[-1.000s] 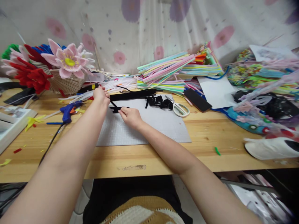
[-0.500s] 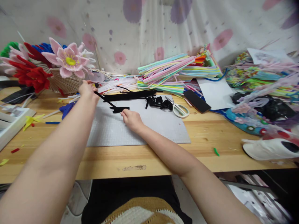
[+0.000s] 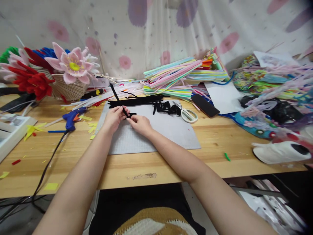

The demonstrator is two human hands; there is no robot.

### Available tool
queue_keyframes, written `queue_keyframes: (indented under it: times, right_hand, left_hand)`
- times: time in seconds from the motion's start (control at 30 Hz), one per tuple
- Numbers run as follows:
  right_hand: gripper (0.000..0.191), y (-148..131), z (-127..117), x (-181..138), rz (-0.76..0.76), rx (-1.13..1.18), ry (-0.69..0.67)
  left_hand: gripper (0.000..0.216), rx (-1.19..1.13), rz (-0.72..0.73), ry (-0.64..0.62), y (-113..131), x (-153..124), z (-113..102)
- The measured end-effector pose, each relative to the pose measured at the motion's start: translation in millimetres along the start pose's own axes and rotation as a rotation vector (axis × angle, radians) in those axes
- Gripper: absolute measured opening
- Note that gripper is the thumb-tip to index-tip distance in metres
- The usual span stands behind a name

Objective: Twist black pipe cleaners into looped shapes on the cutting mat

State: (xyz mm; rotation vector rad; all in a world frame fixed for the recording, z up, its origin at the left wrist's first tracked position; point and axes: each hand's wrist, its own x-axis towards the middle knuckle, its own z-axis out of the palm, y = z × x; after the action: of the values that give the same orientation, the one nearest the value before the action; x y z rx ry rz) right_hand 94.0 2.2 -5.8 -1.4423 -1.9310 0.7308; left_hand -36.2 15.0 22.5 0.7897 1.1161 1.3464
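Note:
Between the fingers of my left hand [image 3: 115, 118] runs a black pipe cleaner [image 3: 114, 92], slanting up and away to the left. My right hand [image 3: 140, 124] pinches near the lower end of the same pipe cleaner, its fingertips almost meeting those of the left. Short black pieces [image 3: 132, 114] show just behind the fingertips, partly hidden by them. Both hands are over a grey cutting mat [image 3: 156, 137]. Behind them lies a bundle of long black pipe cleaners [image 3: 139, 100]. Curled black pieces [image 3: 167, 107] rest on the mat beside scissors [image 3: 188, 115] with pale handles.
A blue glue gun [image 3: 70, 119] with its cord lies to the left, near yellow scraps. Fuzzy flowers [image 3: 70, 62] stand at the back left. Pastel pipe cleaners [image 3: 173, 73] are piled behind the mat. A phone [image 3: 205, 105] and white paper [image 3: 223, 97] lie to the right.
My left hand has come back from the far left to meet my right hand over the mat, and the long pipe cleaner now stands steeper. My right hand has barely moved.

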Motion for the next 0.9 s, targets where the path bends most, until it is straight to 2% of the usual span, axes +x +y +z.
queue_keyframes:
  times: [0.07, 0.17, 0.23, 0.3, 0.4, 0.5, 0.63, 0.77, 0.9]
  right_hand:
    - [0.031, 5.7, -4.8, 4.8, 0.017, -0.024, 0.04]
    - [0.022, 13.3, -11.8, 13.4, 0.036, -0.056, 0.131]
    - [0.018, 14.9, -14.5, 18.9, -0.005, -0.106, 0.154]
    - [0.017, 13.0, -14.2, 24.5, -0.097, -0.181, 0.137]
    - [0.017, 7.7, -7.4, 33.1, -0.23, -0.317, 0.04]
    - [0.016, 5.5, 1.5, 41.1, -0.228, -0.388, -0.035]
    - [0.011, 8.4, 2.9, 46.9, -0.163, -0.295, -0.024]
    - [0.01, 13.2, -10.1, 48.9, -0.085, -0.141, 0.019]
    - [0.008, 18.8, -23.9, 46.9, -0.103, 0.11, 0.084]
  left_hand:
    - [0.014, -0.048, 0.008, 0.037, -3.7, 1.8, -6.3]
    - [0.013, -0.113, -0.001, 0.077, -5.8, 4.7, -17.4]
    - [0.011, -0.135, -0.01, 0.082, -6.2, 5.1, -22.9]
    - [0.009, -0.155, -0.009, 0.077, -5.7, 4.2, -26.0]
    - [0.009, -0.195, 0.015, 0.091, -3.0, 1.9, -27.3]
    - [0.007, -0.213, 0.045, 0.13, -0.2, 0.5, -27.5]
    - [0.006, -0.204, 0.065, 0.15, -1.5, 2.2, -29.7]
    - [0.007, -0.154, 0.099, 0.131, -7.1, 4.1, -30.7]
    - [0.009, -0.073, 0.103, 0.06, -12.9, -0.1, -22.9]
